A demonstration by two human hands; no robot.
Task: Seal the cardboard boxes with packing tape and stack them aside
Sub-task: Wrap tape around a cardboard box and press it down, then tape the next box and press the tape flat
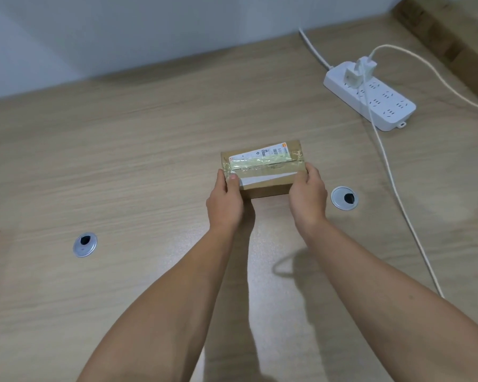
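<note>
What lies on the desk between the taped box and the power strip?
Nothing: in the head view, bare desk separates the cardboard box from the power strip; its white cable runs farther right.

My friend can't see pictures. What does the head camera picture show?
Two bare hands, left hand and right hand, grip the ends of a small taped cardboard box on a wooden desk. A white power strip with a charger plugged in lies to the back right.

white label on cardboard box: digits "50" legible, small barcode beside them, rest of print too small to read
</note>
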